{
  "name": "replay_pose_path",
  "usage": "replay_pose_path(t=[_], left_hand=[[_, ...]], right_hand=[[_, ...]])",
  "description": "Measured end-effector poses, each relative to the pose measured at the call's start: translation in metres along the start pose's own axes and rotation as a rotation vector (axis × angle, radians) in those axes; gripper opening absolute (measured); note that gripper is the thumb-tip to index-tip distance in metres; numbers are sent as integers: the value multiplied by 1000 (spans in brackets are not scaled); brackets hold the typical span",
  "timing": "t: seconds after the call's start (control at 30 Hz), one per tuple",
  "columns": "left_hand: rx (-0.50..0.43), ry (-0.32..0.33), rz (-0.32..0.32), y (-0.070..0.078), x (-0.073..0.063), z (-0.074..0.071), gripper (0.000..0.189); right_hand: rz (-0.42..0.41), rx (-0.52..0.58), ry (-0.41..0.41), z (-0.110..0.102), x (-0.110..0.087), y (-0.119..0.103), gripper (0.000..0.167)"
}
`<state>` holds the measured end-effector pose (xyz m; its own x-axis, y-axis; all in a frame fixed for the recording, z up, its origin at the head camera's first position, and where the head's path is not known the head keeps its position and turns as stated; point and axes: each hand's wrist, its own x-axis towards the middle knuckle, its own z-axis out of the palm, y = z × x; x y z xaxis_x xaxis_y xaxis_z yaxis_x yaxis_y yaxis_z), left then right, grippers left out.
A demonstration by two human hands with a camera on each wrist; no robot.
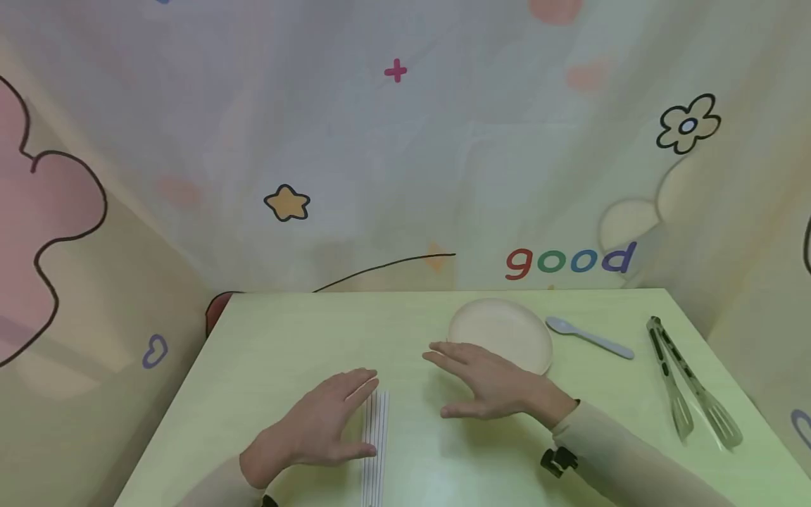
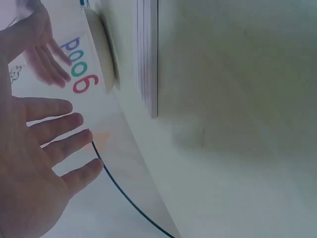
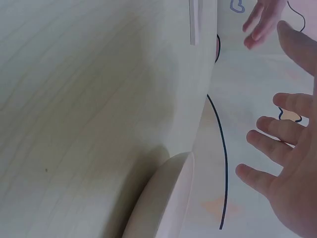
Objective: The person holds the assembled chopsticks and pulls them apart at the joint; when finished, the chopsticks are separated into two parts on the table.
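Observation:
My left hand (image 1: 319, 422) is held over the left half of the table, fingers extended and thumb apart, gripping nothing. Beside its fingertips lie several thin white sticks (image 1: 375, 451), side by side and pointing away from me; the left wrist view shows their far ends (image 2: 151, 94) slightly staggered. To the right, my right hand (image 1: 488, 384) hovers with spread, straight fingers and an empty palm. It overlaps the near edge of a round pale plate (image 1: 500, 327) in the head view. In the right wrist view the plate's raised side (image 3: 163, 198) shows below the fingers.
A light grey-blue spoon (image 1: 592, 339) lies right of the plate. Farther right, metal tongs (image 1: 724, 424) with slotted ends rest near the right edge of the pale table (image 1: 304, 324). A printed cloth (image 1: 380, 141) hangs behind and at both sides.

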<state>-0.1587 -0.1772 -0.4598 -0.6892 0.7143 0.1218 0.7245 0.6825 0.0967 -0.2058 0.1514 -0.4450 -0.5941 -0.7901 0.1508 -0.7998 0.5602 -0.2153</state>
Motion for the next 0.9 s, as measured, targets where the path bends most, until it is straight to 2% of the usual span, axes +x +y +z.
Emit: replay_pose_path(t=[0.13, 0.27, 0.4, 0.5, 0.57, 0.63, 0.7, 0.73, 0.8, 0.9], left_hand=[[-10, 17, 24, 10, -8, 6, 87], [-33, -3, 49, 22, -14, 13, 80], [-84, -27, 95, 31, -17, 19, 76], [-94, -20, 141, 34, -17, 25, 74], [-129, -40, 151, 36, -16, 29, 63], [-315, -143, -6, 41, -14, 33, 44], [-520, -225, -211, 46, -10, 37, 33], [-608, -247, -316, 49, -8, 39, 31], [-742, -256, -514, 53, -5, 43, 40], [-761, -287, -529, 53, -3, 49, 39]], right_hand=[[23, 26, -14, 2, -1, 1, 82], [35, 22, -30, 5, -3, 1, 81], [52, 22, -43, 7, -7, 2, 79], [68, 40, -47, 9, -10, 3, 79], [69, 47, -38, 12, -13, 3, 78], [59, 59, -29, 15, -15, 3, 77], [50, 64, -22, 17, -17, 3, 76], [47, 66, -20, 18, -17, 4, 75], [46, 76, -22, 19, -18, 4, 74], [59, 86, -36, 20, -19, 4, 73]])
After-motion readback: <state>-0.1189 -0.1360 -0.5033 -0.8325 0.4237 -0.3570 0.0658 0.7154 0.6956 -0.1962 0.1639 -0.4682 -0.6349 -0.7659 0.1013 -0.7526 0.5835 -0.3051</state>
